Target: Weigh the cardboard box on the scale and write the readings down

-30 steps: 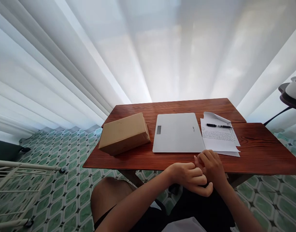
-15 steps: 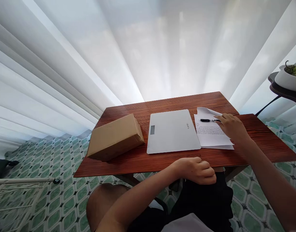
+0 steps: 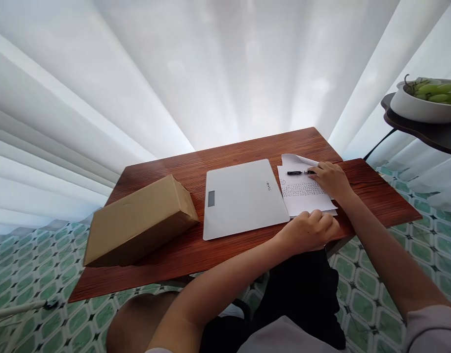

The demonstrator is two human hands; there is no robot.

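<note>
On the right of the table lies a small stack of white papers (image 3: 309, 202) with lines of writing, the upper corner of the top sheet curling up. My right hand (image 3: 330, 180) rests over its right side, fingers closed on the end of a black pen (image 3: 294, 172) that lies nearly level across the sheet. My left hand (image 3: 310, 229) is at the table's front edge, just below the papers. Its fingers are curled and the fingertips are hidden, so whatever they hold, if anything, does not show. Left of the papers lies a flat white digital scale (image 3: 243, 198) with a small grey display.
A closed brown cardboard box (image 3: 137, 215) stands on the left of the wooden table (image 3: 225, 152). White curtains (image 3: 218, 73) hang behind. At the upper right, a bowl (image 3: 424, 108) of green grapes sits on a dark shelf. Part of a white metal frame (image 3: 22, 310) shows at lower left.
The view has shifted, so the table things sit further left. My left hand has moved up and right, closer to the papers' lower edge. My right hand stays at the pen.
</note>
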